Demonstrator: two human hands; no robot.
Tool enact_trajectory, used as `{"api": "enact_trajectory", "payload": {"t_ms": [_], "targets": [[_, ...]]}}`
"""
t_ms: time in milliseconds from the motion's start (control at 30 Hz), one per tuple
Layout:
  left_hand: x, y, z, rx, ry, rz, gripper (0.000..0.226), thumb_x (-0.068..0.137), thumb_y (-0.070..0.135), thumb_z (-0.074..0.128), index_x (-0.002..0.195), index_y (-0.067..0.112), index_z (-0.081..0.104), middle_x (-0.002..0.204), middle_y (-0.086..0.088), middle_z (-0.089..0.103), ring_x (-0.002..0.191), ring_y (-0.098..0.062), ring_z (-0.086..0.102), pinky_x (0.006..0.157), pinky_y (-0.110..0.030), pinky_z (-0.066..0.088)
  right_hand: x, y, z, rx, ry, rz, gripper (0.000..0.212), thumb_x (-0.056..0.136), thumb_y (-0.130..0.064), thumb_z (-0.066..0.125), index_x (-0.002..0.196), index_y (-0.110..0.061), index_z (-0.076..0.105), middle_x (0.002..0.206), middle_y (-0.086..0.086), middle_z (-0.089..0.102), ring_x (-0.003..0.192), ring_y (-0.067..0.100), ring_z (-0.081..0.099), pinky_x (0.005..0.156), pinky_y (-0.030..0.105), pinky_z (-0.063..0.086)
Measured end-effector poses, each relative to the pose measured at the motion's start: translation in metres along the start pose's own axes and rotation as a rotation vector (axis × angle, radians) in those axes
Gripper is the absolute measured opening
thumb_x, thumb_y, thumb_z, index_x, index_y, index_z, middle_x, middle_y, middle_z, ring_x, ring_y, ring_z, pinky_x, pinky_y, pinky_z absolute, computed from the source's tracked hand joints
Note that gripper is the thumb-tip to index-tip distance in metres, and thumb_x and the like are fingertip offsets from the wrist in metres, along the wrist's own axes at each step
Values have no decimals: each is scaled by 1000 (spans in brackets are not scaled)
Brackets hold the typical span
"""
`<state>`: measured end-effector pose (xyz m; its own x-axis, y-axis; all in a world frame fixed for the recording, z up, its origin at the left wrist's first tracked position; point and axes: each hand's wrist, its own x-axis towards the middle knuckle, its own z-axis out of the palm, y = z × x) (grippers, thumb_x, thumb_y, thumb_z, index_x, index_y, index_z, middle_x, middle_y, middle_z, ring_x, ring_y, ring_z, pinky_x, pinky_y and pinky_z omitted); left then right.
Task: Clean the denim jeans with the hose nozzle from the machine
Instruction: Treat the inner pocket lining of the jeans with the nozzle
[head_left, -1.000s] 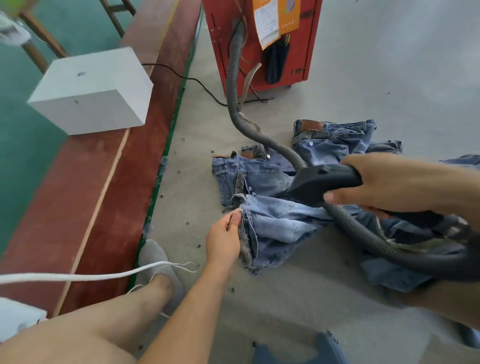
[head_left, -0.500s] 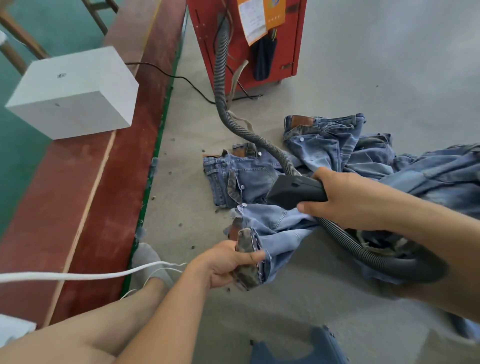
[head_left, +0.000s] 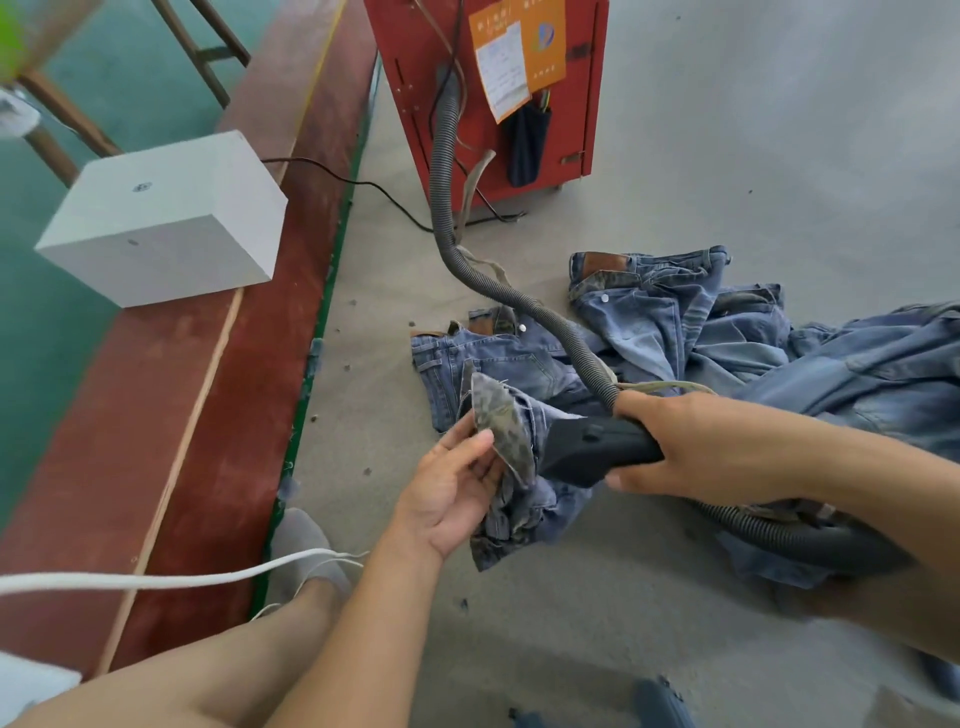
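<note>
Light-blue denim jeans lie crumpled on the grey concrete floor. My left hand holds up a turned-out, stained piece of the jeans, palm up, thumb across the cloth. My right hand grips the black hose nozzle, whose tip presses against that lifted piece. A grey ribbed hose runs from the nozzle back across the jeans to the red machine; another loop of hose passes under my right forearm.
More denim is heaped to the right. A white box sits on a red-brown wooden platform at the left. A white cord crosses my leg. My foot in a grey sock rests by the platform edge.
My left hand has lifted and turned the jeans' edge upward, showing its stained inner side. My right hand has brought the nozzle down and left against that piece.
</note>
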<state>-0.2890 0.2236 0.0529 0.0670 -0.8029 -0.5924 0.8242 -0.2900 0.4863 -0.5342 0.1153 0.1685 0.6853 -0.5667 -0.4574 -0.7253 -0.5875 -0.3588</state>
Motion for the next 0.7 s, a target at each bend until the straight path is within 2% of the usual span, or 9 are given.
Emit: {"api": "enact_trajectory", "payload": {"t_ms": [100,200,300,400,433,500,533,600,700], "targets": [[7,2,15,-34,96,64,23,95,-2,56,105,11,73,98,-16,75,86,-25,71,83,-38,61,-2,4,-3,55,-4,-7,34,89,-68,63,98,-39,48,90,-10,64,77,6,62,72,28,51],[16,0,18,-35,206,89,18,104,2,44,109,10,60,99,-20,72,86,-29,68,76,-42,61,0,6,-11,146,-8,16,28,91,-60,67,98,-39,50,78,-11,68,62,-1,64,52,18,46],[21,-5,21,-49,198,68,19,103,18,52,108,7,66,100,-15,74,81,-24,72,70,-36,61,2,7,-12,219,-29,16,26,93,-54,69,97,-39,48,74,-31,65,46,1,61,41,15,41],[29,-20,22,247,290,212,34,87,25,82,114,14,63,108,-9,76,89,-19,76,68,-26,59,4,6,-11,220,-24,12,26,94,-53,69,95,-39,46,72,-35,64,45,2,61,41,14,40],[33,-25,20,412,349,301,35,84,18,85,112,18,64,106,-5,77,91,-18,76,68,-21,58,4,5,-11,209,-16,12,26,95,-53,69,94,-39,46,72,-34,64,47,0,61,42,14,40],[35,-30,18,614,391,439,24,87,9,81,105,21,70,97,1,79,92,-17,76,73,-22,59,5,6,-9,200,-1,20,28,94,-52,69,93,-38,46,70,-16,68,49,-3,61,43,13,40],[36,-29,19,617,382,470,18,90,8,77,104,18,73,95,1,80,92,-17,76,78,-27,60,5,6,-8,195,2,26,28,94,-53,70,94,-38,46,68,-9,66,51,-4,61,44,13,40],[37,-23,23,505,385,459,10,94,9,72,104,12,73,93,-3,80,91,-19,76,82,-36,62,5,7,-5,151,-2,31,28,93,-57,68,97,-38,47,76,-8,65,61,-1,63,51,17,44],[37,-14,34,154,373,324,5,102,8,61,102,9,67,95,-12,78,85,-24,75,78,-41,63,5,8,0,89,-3,35,30,92,-63,64,96,-39,46,91,-11,63,78,5,63,72,27,51]]}}
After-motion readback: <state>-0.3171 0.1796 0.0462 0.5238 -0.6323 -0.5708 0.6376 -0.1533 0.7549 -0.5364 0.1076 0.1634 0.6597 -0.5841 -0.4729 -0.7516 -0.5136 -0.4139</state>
